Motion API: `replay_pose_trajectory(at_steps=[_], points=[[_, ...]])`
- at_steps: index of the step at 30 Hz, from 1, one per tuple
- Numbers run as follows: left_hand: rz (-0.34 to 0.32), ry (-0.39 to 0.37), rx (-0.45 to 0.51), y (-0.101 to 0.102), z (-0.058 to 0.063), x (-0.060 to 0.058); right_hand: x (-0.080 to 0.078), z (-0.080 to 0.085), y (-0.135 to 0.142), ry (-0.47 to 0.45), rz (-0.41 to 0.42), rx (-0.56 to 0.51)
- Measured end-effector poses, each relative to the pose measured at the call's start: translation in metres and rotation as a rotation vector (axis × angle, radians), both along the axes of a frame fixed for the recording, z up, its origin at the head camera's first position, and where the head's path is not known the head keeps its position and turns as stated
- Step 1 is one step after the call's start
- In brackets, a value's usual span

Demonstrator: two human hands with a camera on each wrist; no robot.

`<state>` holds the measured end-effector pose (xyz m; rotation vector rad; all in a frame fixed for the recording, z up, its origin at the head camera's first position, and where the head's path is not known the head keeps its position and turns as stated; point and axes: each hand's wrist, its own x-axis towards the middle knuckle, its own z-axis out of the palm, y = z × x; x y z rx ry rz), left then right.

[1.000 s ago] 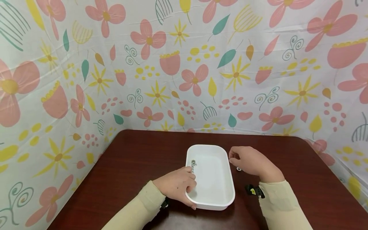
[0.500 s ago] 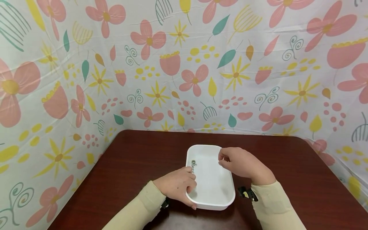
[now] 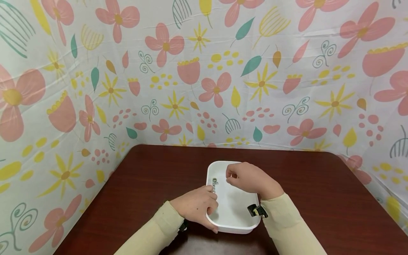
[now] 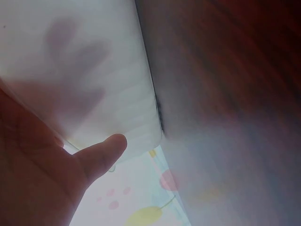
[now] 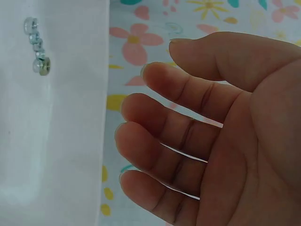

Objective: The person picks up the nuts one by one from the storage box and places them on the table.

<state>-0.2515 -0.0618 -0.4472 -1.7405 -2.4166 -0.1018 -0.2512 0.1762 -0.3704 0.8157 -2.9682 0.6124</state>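
Note:
A white rectangular tray (image 3: 234, 209) with rounded corners stands on the table. My left hand (image 3: 196, 205) grips its near left side, fingers over the rim inside; the thumb (image 4: 106, 153) lies along the outer wall in the left wrist view. Over the far right part of the tray is my right hand (image 3: 250, 179). Its fingers (image 5: 141, 146) are loosely bent, the thumb apart from them, and nothing shows between them. Inside, along the left wall, lies a short row of small bead-like pieces (image 5: 37, 44), clear and gold-coloured.
The dark reddish-brown table (image 3: 165, 170) extends around the tray. Behind it and to the left hangs a white flowered cloth (image 3: 191, 117). A black wrist-camera strap (image 3: 257, 210) sits on the right wrist, overlapping the tray's right edge.
My right hand has moved left from the table beside the tray to over it. A small white ring seen on the table earlier is now out of sight. The left hand stays put.

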Motion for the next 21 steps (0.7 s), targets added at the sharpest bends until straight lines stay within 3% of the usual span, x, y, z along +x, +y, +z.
replay_pose_trajectory(at_steps=[10,21], points=[[0.006,0.002,0.013,-0.001,0.000,0.001,-0.016,-0.017,-0.018,-0.039,0.052,0.050],[-0.010,0.006,0.032,0.000,0.000,0.001,-0.022,-0.035,-0.031,-0.091,0.056,0.091]])
